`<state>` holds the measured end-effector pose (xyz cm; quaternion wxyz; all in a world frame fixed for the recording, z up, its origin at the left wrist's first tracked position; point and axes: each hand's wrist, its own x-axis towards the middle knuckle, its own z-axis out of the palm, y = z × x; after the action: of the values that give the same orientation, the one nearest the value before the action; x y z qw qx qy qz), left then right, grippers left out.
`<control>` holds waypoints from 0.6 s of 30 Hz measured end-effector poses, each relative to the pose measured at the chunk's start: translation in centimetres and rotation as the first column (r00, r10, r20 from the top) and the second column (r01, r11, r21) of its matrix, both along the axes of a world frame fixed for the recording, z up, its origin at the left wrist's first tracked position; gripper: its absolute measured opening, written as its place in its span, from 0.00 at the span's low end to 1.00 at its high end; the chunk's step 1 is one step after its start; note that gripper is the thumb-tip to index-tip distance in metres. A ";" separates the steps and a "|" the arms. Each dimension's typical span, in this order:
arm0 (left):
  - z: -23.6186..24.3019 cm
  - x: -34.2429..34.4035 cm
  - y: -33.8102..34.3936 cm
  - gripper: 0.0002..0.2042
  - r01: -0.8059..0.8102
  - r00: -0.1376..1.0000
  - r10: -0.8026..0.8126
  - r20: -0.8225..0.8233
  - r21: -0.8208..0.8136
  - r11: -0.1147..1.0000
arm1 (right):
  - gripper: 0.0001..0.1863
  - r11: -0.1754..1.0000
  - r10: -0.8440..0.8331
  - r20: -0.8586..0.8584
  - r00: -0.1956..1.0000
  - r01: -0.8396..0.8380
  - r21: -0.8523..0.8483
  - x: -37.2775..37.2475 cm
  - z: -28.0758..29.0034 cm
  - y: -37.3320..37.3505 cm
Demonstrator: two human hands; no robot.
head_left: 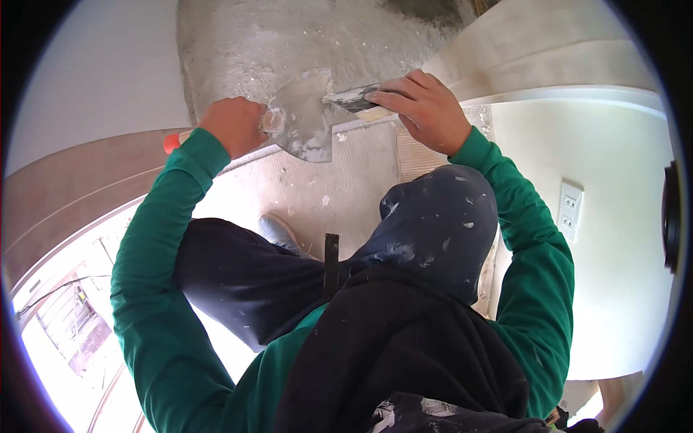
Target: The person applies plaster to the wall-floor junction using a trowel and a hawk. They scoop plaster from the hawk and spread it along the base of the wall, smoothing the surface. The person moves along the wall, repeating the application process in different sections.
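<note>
While the left hand wraps closed around the neck of a fan-shaped scraper, the right hand pinches a flat putty knife, its fingers laid along the dark upper face and its grip firmly closed. The scraper's broad grey blade, smeared with pale compound, lies between the two hands, and the knife's tip meets or nearly meets its right edge; whether they actually touch I cannot tell. A red-tipped handle end sticks out to the left, behind the left wrist.

Beyond both tools stretches rough grey concrete, scratched and flecked with white. Below them is a ribbed, spotted surface, on which a greyish shoe shows beside the dark trousers, whose raised knee carries white splashes. Green sleeves cover both forearms. On the right, a white outlet plate sits on a pale wall.
</note>
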<state>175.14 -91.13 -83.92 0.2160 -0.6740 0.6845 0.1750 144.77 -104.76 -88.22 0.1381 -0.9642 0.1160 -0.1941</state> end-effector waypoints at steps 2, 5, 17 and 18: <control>0.3 -0.5 -0.5 0.15 0.007 1.000 -0.007 0.016 0.014 1.000 | 0.23 1.000 -0.019 -0.029 0.999 0.018 -0.024 0.2 -0.6 0.0; 0.0 -1.3 -1.1 0.16 0.040 0.998 -0.041 0.051 0.015 0.999 | 0.22 0.999 0.029 -0.071 0.997 -0.026 0.044 -0.9 -1.1 0.0; -8.1 13.9 4.3 0.17 -0.349 0.914 0.357 -0.191 0.077 0.934 | 0.17 -0.240 -0.910 -0.321 0.263 0.299 0.924 -13.4 -20.9 8.0; -9.2 15.4 5.4 0.17 -0.395 0.893 0.420 -0.162 0.164 0.904 | 0.17 -0.253 -0.923 -0.334 0.192 0.353 0.901 -13.2 -21.4 7.8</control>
<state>190.53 -85.77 -93.13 0.1489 -0.7673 0.5330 0.3241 131.54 -96.92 -109.59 0.5155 -0.3388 0.6901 -0.3785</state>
